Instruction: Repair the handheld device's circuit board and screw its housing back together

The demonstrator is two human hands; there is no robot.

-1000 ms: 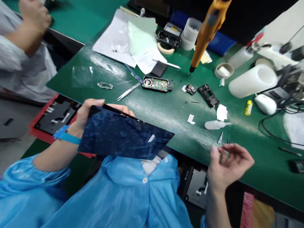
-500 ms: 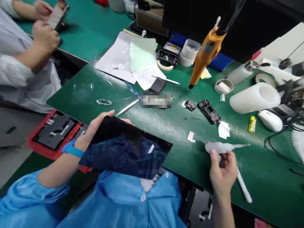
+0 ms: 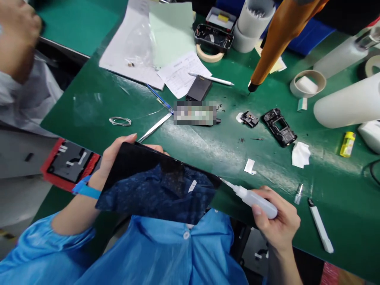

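Observation:
A glossy black screen panel (image 3: 160,186) is tilted toward me over the table's front edge, reflecting blue cloth. A small white label (image 3: 192,186) shows on it. My left hand (image 3: 114,156) grips the panel at its upper left edge, with a blue band on the wrist. Between the thumb and fingers of my right hand (image 3: 277,217) is a translucent squeeze bottle (image 3: 258,202) with a thin nozzle. The nozzle tip lies close to the panel's upper right corner; whether they touch I cannot tell.
On the green table (image 3: 190,146) lie tweezers (image 3: 156,127), a black device frame (image 3: 279,126), a small black part (image 3: 249,118), a white-handled knife (image 3: 320,227) and a yellow bottle (image 3: 347,144). An orange electric screwdriver (image 3: 276,43) hangs above. A co-worker's hand (image 3: 19,39) is at far left.
My right hand has turned the squeeze bottle so its nozzle points left and brought it to the panel's corner. The view has moved closer to the table. My left hand still holds the panel.

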